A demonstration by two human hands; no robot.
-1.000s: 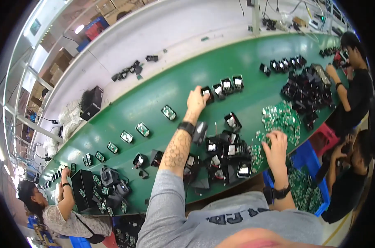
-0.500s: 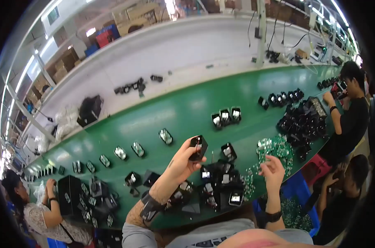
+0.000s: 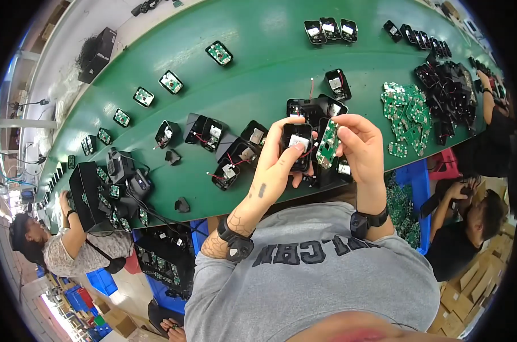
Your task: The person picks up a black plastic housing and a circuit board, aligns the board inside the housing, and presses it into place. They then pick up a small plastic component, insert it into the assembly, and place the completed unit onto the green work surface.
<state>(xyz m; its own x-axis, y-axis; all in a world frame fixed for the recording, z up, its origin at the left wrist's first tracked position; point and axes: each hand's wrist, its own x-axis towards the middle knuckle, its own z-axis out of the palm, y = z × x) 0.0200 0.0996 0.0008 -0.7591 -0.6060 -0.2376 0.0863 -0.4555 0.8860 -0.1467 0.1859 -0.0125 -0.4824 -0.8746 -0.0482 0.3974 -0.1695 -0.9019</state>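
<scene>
My left hand (image 3: 277, 166) is wrapped round a small black plastic housing (image 3: 287, 131), its open side up and the thumb on a white part inside. Beside it, my right hand (image 3: 362, 148) pinches a green circuit board (image 3: 328, 146) by its edge between thumb and fingers. The board is tilted just right of the housing; whether they touch I cannot tell. Beneath and around both hands lie several more black housings, one of them (image 3: 338, 84) upright with a red wire. A loose heap of green circuit boards (image 3: 406, 117) spreads to the right.
A row of housings with boards (image 3: 171, 82) runs along the green table (image 3: 258, 57). Black housings are piled at the right (image 3: 446, 91). At the left, a co-worker (image 3: 70, 239) reaches to a black box (image 3: 87, 191). Blue bins (image 3: 421, 196) stand below the table edge.
My view has tipped down toward the table. My right hand has come from the board heap to beside the left hand, now with a circuit board. The left hand's housing has been lowered.
</scene>
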